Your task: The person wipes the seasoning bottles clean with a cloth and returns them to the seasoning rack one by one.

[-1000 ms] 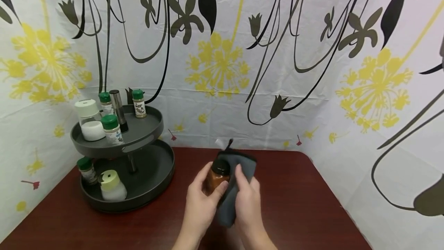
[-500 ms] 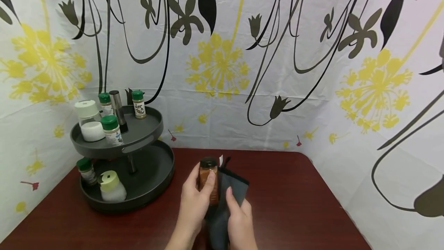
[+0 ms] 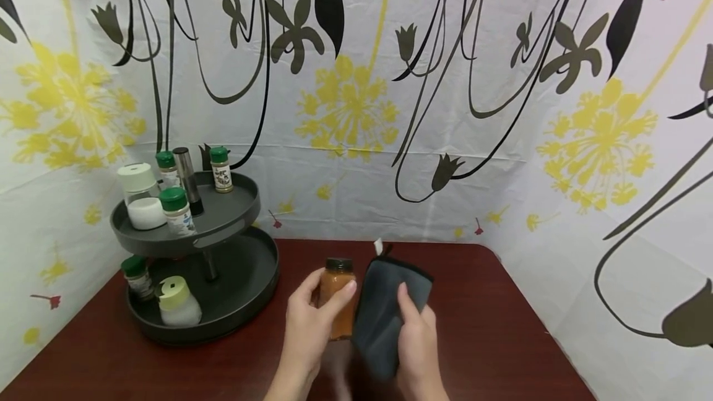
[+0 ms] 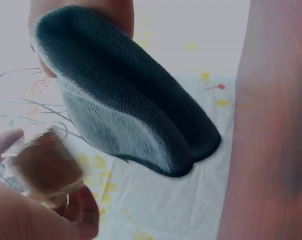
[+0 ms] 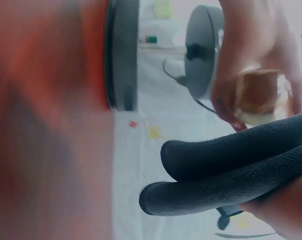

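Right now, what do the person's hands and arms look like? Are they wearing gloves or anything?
The person's bare left hand and bare right hand wear no gloves. No sleeve, watch or bracelet shows on the forearms in the head view.

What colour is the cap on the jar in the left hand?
The cap is black or nearly so, clearest in the head view.

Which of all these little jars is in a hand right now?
The black-capped jar with orange-brown contents, in the left hand; the other jars sit on the two-tier rack.
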`<state>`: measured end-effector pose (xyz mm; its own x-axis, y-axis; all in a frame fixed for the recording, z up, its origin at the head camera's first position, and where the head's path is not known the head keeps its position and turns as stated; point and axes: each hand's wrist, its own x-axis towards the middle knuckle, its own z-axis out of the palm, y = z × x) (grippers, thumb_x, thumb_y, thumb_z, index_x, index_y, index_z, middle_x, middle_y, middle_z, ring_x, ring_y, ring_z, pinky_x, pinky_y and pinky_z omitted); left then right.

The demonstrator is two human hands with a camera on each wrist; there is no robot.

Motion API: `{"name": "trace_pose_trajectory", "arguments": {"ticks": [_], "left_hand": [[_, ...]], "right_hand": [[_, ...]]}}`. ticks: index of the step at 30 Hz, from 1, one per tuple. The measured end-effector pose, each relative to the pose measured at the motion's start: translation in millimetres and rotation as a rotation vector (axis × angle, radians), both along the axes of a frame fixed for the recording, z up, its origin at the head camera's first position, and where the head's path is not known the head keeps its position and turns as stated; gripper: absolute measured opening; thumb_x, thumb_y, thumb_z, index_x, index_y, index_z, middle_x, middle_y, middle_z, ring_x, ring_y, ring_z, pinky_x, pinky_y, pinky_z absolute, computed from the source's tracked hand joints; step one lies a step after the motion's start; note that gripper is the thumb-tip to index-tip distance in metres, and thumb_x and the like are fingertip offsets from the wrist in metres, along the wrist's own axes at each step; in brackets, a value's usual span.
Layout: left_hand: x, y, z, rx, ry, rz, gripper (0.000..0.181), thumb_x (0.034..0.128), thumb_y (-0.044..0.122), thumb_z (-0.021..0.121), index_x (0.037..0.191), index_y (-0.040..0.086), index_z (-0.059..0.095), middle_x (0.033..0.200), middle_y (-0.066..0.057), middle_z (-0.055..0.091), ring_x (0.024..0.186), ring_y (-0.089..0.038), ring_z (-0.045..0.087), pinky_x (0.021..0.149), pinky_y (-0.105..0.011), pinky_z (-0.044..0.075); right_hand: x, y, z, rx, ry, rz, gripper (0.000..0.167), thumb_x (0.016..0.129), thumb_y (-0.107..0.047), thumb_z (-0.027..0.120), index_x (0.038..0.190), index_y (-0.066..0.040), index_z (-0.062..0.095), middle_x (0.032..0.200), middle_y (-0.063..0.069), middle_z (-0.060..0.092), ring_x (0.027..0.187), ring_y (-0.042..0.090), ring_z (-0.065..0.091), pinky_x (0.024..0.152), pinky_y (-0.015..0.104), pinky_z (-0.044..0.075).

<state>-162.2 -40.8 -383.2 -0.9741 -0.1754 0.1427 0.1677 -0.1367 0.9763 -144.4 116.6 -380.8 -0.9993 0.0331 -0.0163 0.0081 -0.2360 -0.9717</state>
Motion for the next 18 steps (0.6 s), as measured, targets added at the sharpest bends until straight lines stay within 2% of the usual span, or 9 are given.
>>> {"name": "trace_pose_trajectory", "arguments": {"ticks": [3,6,11,15,18], "left_hand": [[0.0,-0.9,0.0,-0.083,0.039,-0.048,0.055,0.092,0.023,0.086,0.142,0.013,0.067,0.134,-0.013,0.072,0.115,-0.026,0.073,0.094,-0.037,0.063],[0.3,0.0,-0.4,-0.114,0.067,-0.088,0.057,0.0928,0.016,0.085,0.146,0.013,0.064,0.142,-0.014,0.069,0.123,-0.03,0.072,0.1,-0.042,0.062],[1.6,0.8,-1.5,-0.106,0.106,-0.118,0.056,0.0933,0.012,0.083,0.146,0.015,0.065,0.143,-0.013,0.069,0.124,-0.03,0.071,0.1,-0.035,0.061],[0.9,-0.6,-2.2,-0.11,0.13,-0.111,0.055,0.0937,0.009,0.082,0.146,0.012,0.065,0.143,-0.015,0.068,0.128,-0.031,0.07,0.098,-0.032,0.062],[0.3,-3.4,-1.8,-0.119,0.134,-0.085,0.057,0.0932,0.008,0.082,0.147,0.009,0.064,0.146,-0.016,0.066,0.132,-0.032,0.068,0.099,-0.034,0.061]], "right_hand": [[1.5,-2.1,11.5,0.036,0.076,-0.034,0.066,0.113,-0.056,0.039,0.154,-0.005,0.052,0.122,0.005,0.072,0.1,0.018,0.073,0.085,0.035,0.062],[4.2,-9.0,19.3,0.112,0.162,-0.04,0.064,0.114,-0.053,0.04,0.154,-0.005,0.051,0.136,0.013,0.067,0.111,0.018,0.07,0.089,0.031,0.06],[7.5,-23.1,13.5,0.286,0.302,-0.013,0.055,0.116,-0.042,0.042,0.155,-0.004,0.052,0.152,0.016,0.06,0.137,0.026,0.06,0.101,0.023,0.053],[5.1,-25.0,0.8,0.323,0.302,-0.017,0.052,0.116,-0.04,0.043,0.153,-0.005,0.054,0.15,0.014,0.062,0.137,0.024,0.059,0.101,0.021,0.052],[0.1,-22.2,-8.7,0.3,0.236,0.023,0.053,0.115,-0.043,0.044,0.147,-0.003,0.058,0.141,0.015,0.067,0.123,0.02,0.066,0.095,0.024,0.056]]}}
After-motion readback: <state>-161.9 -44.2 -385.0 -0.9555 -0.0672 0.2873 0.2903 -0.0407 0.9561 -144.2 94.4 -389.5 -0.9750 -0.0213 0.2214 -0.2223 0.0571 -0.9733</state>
